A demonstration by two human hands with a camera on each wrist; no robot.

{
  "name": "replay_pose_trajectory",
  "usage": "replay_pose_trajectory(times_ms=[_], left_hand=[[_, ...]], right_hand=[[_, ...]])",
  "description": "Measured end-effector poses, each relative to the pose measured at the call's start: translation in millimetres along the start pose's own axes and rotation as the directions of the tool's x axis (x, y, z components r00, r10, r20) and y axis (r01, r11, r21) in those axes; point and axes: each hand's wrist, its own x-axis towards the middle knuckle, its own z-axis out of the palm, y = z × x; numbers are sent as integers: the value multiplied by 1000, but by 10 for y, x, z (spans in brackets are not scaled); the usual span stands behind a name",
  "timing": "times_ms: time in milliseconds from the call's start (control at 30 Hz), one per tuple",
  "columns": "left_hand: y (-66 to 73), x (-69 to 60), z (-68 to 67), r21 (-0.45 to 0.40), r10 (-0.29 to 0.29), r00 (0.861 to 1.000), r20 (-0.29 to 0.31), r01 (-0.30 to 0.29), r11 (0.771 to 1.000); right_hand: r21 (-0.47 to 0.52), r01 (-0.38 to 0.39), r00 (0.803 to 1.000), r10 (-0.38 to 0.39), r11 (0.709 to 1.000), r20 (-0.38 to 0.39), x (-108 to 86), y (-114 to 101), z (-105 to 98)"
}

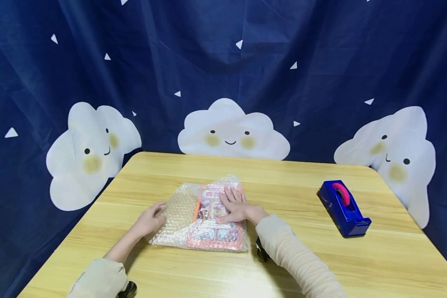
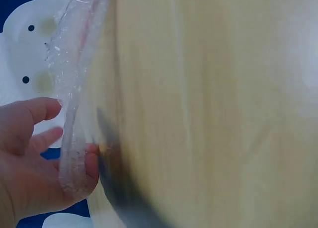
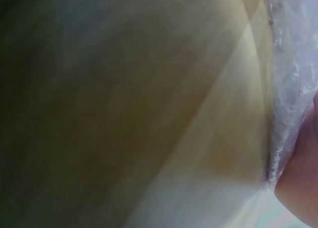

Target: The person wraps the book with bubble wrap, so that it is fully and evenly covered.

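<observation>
A flat item with an orange border and printed pictures (image 1: 203, 238) lies in clear bubble wrap (image 1: 176, 211) on the table; whether it is a book or a box I cannot tell. My right hand (image 1: 236, 207) rests on top of it, fingers spread and straight. At the wrap's left edge, my left hand (image 1: 151, 219) holds the loose side. In the left wrist view its fingers curl about the edge of the bubble wrap (image 2: 74, 158). The right wrist view catches only part of the right hand (image 3: 300, 183) beside the wrap (image 3: 290, 89).
A blue tape dispenser (image 1: 344, 209) with a pink-red roll stands on the right side of the wooden table (image 1: 283, 178). Behind the table hangs a dark blue curtain (image 1: 208, 74) printed with white clouds and triangles.
</observation>
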Motion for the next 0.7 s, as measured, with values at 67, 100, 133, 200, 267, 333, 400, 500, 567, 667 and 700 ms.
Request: replay_pose_trajectory(times_ms=[67, 100, 133, 200, 267, 333, 400, 500, 567, 667, 700], left_hand=[[1, 29, -21, -43, -66, 998, -16, 66, 997], [-1, 44, -32, -63, -97, 995, -21, 96, 993], [-4, 51, -44, -94, -131, 991, -20, 129, 987], [-24, 67, -66, -156, -189, 982, -5, 186, 970], [-46, 78, -83, -223, -228, 973, 18, 226, 948], [-66, 88, -100, -273, -244, 969, 44, 246, 930], [-81, 98, -117, -324, -228, 972, 59, 235, 917], [-75, 107, -141, -415, -188, 978, 89, 208, 886], [-57, 102, -144, -489, -155, 981, 113, 190, 851], [-3, 84, -134, -604, -116, 979, 165, 194, 773], [16, 78, -131, -646, -86, 978, 190, 191, 739]], right_hand=[[2, 1, 1000, -1, 1000, -1, -3, 7, 1], [1, 3, 1000, -3, 1000, -3, -4, 11, 1], [2, 5, 1000, -5, 1000, -4, -3, 11, 5], [5, 8, 1000, -8, 1000, -5, -2, 12, 8], [4, 6, 1000, -6, 1000, -4, -1, 15, 7], [7, 6, 1000, -6, 1000, -9, -1, 22, 7], [3, 4, 1000, -4, 1000, -10, 3, 30, 6], [8, 8, 1000, -8, 1000, -15, 7, 35, 11], [5, 7, 1000, -7, 1000, -9, 12, 33, 15], [5, 9, 1000, -9, 1000, -7, 10, 26, 16], [5, 11, 1000, -11, 1000, -8, 9, 24, 17]])
